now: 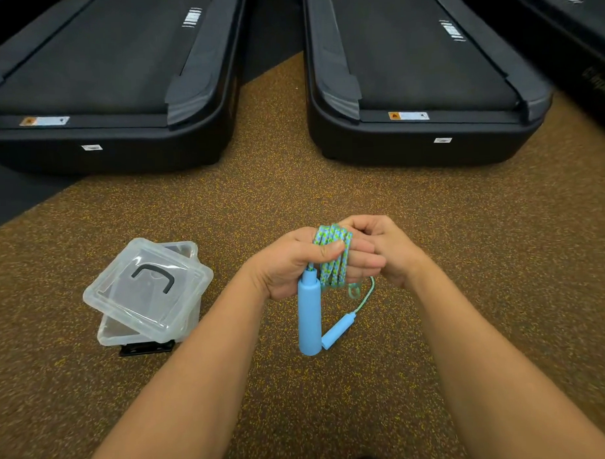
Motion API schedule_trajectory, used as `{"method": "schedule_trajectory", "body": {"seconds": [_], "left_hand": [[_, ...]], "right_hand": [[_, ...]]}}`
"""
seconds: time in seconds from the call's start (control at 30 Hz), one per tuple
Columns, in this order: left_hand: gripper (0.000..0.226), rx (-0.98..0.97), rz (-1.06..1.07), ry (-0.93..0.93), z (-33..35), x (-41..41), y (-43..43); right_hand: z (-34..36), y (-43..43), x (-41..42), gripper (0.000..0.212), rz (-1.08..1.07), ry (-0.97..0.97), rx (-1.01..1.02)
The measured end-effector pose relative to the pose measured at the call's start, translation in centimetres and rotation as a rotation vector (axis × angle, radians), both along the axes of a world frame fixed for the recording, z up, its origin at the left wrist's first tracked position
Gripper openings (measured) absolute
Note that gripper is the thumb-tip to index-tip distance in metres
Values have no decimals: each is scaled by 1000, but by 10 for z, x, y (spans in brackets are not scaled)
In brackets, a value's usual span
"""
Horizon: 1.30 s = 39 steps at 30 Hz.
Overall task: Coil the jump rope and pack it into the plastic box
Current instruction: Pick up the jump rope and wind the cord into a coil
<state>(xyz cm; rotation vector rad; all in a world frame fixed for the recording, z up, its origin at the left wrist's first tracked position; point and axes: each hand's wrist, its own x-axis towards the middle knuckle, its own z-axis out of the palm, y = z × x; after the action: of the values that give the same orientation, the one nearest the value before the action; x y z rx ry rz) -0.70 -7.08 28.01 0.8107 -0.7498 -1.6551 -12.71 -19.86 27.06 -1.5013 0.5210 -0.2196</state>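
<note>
The jump rope (333, 259) is a blue-green braided cord, wound in several loops around the fingers of my left hand (288, 264). One light blue handle (310, 315) hangs straight down from that hand. The second blue handle (337, 331) dangles lower on a short free length of cord. My right hand (384, 250) is closed on the coil at its right side. The clear plastic box (140, 327) sits on the floor to the left, with its clear lid (148, 286) lying askew on top, black handle up.
Brown speckled rubber floor (465, 223) lies all around. Two black treadmill decks (101, 99) (423, 87) stand ahead, with a floor gap between them. A small black object (144, 348) lies under the box's near edge.
</note>
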Motion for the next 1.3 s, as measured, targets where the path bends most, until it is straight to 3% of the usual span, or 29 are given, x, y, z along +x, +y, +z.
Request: {"method": "schedule_trajectory", "body": {"seconds": [0.1, 0.2, 0.27, 0.33, 0.53, 0.83, 1.07, 1.3], "left_hand": [[39, -30, 37, 65, 2, -1, 0], [41, -69, 97, 122, 1, 1, -2], [44, -91, 157, 114, -1, 6, -2], [44, -99, 230, 113, 0, 11, -2], [43, -82, 363, 36, 1, 21, -2], [37, -60, 326, -32, -4, 18, -3], [37, -21, 296, -115, -3, 16, -2], [22, 11, 279, -108, -6, 10, 0]], "right_hand": [[-16, 13, 4, 26, 25, 29, 120], [-28, 25, 9, 24, 16, 78, 12], [-32, 28, 9, 17, 49, 110, 52], [-34, 28, 8, 21, 115, 171, 88], [-16, 27, 7, 26, 290, 314, -58], [38, 18, 7, 27, 394, 455, -284], [65, 19, 6, 15, 370, 419, -351], [72, 13, 8, 21, 322, 380, -511]]}}
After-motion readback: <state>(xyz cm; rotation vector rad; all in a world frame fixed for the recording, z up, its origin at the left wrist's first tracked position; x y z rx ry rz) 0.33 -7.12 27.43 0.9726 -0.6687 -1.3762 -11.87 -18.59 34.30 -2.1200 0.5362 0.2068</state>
